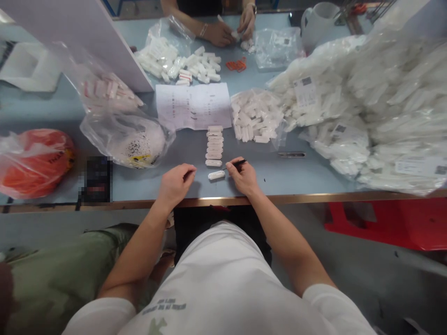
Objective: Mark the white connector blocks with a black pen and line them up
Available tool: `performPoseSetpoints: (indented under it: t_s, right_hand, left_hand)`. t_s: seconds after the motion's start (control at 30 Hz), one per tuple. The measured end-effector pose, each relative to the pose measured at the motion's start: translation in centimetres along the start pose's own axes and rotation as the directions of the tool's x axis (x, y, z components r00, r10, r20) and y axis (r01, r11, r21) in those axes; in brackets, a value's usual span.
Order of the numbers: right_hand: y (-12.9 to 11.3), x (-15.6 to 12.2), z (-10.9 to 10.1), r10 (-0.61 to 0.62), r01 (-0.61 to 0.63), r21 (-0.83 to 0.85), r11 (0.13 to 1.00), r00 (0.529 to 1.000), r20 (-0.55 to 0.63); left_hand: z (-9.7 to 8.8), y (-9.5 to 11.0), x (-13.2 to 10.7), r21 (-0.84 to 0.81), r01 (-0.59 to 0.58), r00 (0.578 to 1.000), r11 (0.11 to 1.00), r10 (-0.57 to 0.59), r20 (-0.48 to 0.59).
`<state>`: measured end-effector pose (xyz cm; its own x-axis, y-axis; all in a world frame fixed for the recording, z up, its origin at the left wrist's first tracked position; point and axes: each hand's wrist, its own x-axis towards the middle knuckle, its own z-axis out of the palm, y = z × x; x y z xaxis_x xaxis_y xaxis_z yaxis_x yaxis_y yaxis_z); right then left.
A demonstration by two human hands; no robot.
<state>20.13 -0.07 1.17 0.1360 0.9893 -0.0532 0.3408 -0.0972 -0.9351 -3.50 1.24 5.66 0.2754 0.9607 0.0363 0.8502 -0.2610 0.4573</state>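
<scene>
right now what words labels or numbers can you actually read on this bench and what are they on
No text here reads clearly.
white plastic piece: dark marks, too small to read
white printed paper sheet: rows of print, too small to read
white printed label on the large clear plastic bag: too small to read
orange-red plastic bag: dark lettering, too blurred to read
white T-shirt: grey print, too blurred to read
</scene>
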Motion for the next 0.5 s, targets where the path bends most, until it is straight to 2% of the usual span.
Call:
performPoseSetpoints:
  t_s: [0.13, 0.23, 0.37, 0.5]
  right_hand:
    - [0.1, -0.1, 0.1, -0.058, 0.059, 0.058, 0.997, 0.998, -0.005]
    - [0.0, -0.2, 0.0, -0.166, 0.166, 0.043, 0.985, 0.986, -0.013]
    - [0.1, -0.2, 0.1, -0.315, 0.315, 0.012, 0.949, 0.949, -0.014]
    - [0.1, -0.3, 0.1, -0.375, 0.375, -0.035, 0.926, 0.927, 0.017]
  left_hand:
    - [1.1, 0.9, -0.1, -0.055, -0.066, 0.996, 0.996, 0.070, 0.064]
    - [2.1, 1.2, -0.1, -0.064, -0.113, 0.992, 0.992, 0.116, 0.055]
    - [2.9, 1.4, 0.2, -0.060, -0.113, 0.993, 0.992, 0.115, 0.034]
    - [3.1, 1.4, 0.4, -0.052, -0.108, 0.992, 0.993, 0.111, 0.061]
